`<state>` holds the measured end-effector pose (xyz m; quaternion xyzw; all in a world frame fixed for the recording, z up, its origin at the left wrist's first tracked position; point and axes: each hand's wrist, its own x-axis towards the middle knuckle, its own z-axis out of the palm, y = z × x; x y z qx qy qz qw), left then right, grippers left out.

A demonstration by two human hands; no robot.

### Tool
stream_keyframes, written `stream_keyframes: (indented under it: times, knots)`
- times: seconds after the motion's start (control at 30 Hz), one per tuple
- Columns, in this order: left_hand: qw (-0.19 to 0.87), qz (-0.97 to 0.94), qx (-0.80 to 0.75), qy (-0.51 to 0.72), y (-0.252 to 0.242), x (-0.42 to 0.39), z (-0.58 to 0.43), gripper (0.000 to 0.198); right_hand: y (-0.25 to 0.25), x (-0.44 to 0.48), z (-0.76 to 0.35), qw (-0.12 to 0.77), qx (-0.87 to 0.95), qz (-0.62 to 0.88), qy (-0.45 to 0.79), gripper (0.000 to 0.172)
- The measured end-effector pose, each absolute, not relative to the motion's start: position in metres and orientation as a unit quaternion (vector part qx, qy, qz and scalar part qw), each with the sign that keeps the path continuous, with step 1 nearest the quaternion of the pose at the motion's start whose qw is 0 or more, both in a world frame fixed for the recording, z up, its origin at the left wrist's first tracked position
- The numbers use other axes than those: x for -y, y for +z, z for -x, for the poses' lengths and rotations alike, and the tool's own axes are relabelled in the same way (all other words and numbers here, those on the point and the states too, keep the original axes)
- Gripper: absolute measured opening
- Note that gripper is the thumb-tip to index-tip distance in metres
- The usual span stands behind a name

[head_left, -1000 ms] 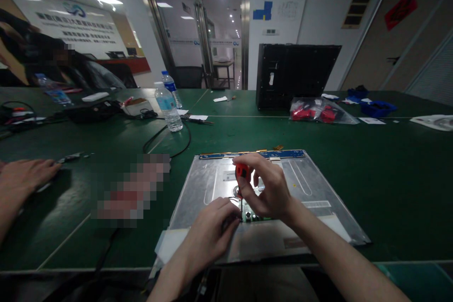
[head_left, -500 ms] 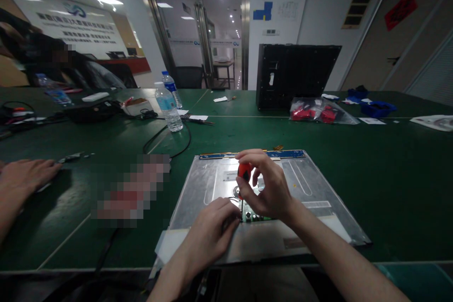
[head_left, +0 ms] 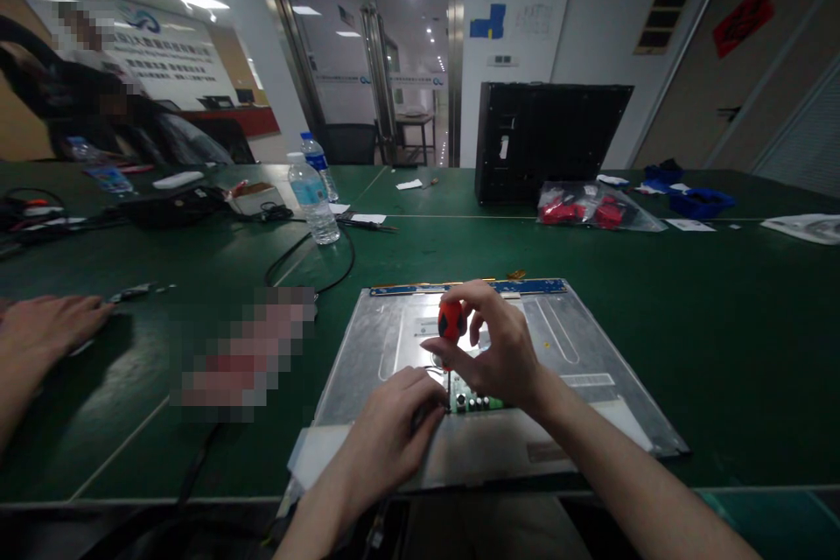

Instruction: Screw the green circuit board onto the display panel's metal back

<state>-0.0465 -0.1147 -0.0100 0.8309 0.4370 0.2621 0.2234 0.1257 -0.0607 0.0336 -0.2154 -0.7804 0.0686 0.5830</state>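
A flat metal display panel lies before me, with a green circuit board on its back. My right hand pinches the red and black handle of a small screwdriver. The screwdriver stands upright, its thin shaft reaching down to the left end of the board. Close by the tip is my left hand, resting on the panel with thumb and fingers drawn together. Whatever those fingers grip is hidden. Along the panel's far edge runs a narrow blue circuit strip.
Water bottles stand at the back left. A black monitor-like casing and a plastic bag of red parts are at the back right. Another person's hand rests on the green table at left, beside a cable.
My right thumb and fingers have shifted around the screwdriver handle, which looks turned. The left hand stays in place. Another person has come into view at the far left.
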Motion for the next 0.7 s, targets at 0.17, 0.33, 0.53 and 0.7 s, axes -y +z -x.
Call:
stream_keyframes:
  times: [0.17, 0.33, 0.53, 0.7]
  knots:
    - [0.226, -0.834, -0.428, 0.265, -0.0112, 0.1148, 0.0474, 0.015, 0.0325, 0.063, -0.1254, 0.582, 0.775, 0.225, 0.099, 0.034]
    - [0.224, -0.835, -0.426, 0.267, -0.0103, 0.1146, 0.0474, 0.015, 0.0354, 0.0629, -0.1281, 0.575, 0.784, 0.207, 0.11, 0.032]
    - [0.224, -0.831, -0.436, 0.262, -0.0098, 0.1147, 0.0467, 0.014, 0.0356, 0.0595, -0.1267, 0.595, 0.77, 0.216, 0.078, 0.032]
    - [0.228, -0.83, -0.431, 0.27, -0.0136, 0.1136, 0.0471, 0.014, 0.0362, 0.0606, -0.1262, 0.59, 0.773, 0.213, 0.091, 0.025]
